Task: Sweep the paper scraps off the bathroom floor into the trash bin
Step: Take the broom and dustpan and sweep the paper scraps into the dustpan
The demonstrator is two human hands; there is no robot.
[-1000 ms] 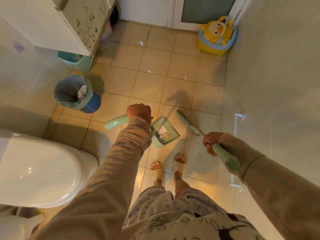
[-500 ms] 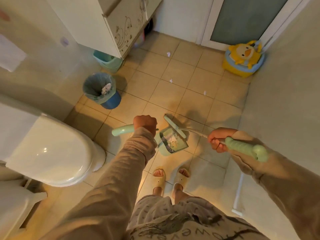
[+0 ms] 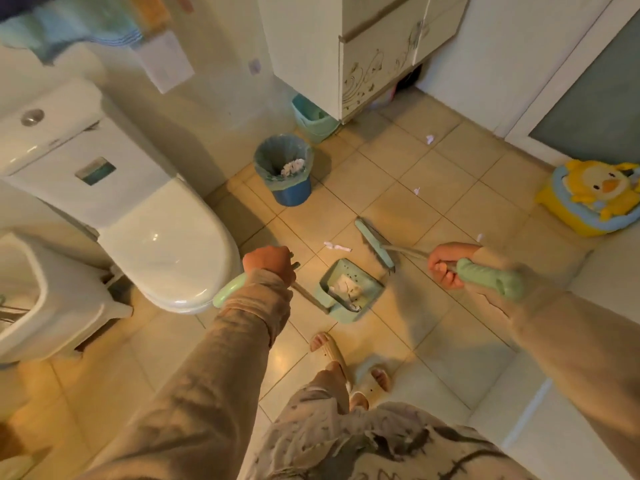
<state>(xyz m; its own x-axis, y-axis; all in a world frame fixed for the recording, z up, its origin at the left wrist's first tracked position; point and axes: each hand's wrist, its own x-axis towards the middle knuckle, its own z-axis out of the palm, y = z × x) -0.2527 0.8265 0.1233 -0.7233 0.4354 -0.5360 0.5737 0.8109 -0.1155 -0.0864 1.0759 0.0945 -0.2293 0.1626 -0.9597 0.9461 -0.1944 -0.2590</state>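
My left hand (image 3: 268, 263) is shut on the green handle of a long-handled dustpan (image 3: 348, 291), which rests on the tiled floor with white paper in it. My right hand (image 3: 446, 263) grips the green broom handle; the broom head (image 3: 374, 244) sits just beyond the pan's far right edge. A torn paper scrap (image 3: 336, 246) lies on the floor just left of the broom head. Smaller scraps (image 3: 417, 191) (image 3: 429, 138) (image 3: 480, 237) are scattered farther out. The blue trash bin (image 3: 284, 169), lined with a bag, holds crumpled paper.
A white toilet (image 3: 166, 237) stands at left, close to my left arm. A small green bin (image 3: 313, 119) sits under the white cabinet (image 3: 363, 64). A yellow duck potty (image 3: 592, 195) stands at the right wall. My slippered feet (image 3: 346, 365) are below the dustpan.
The view has swung left, bringing the toilet tank into sight. The broom head has lifted off the dustpan's rim to the floor beyond it, beside a long scrap.
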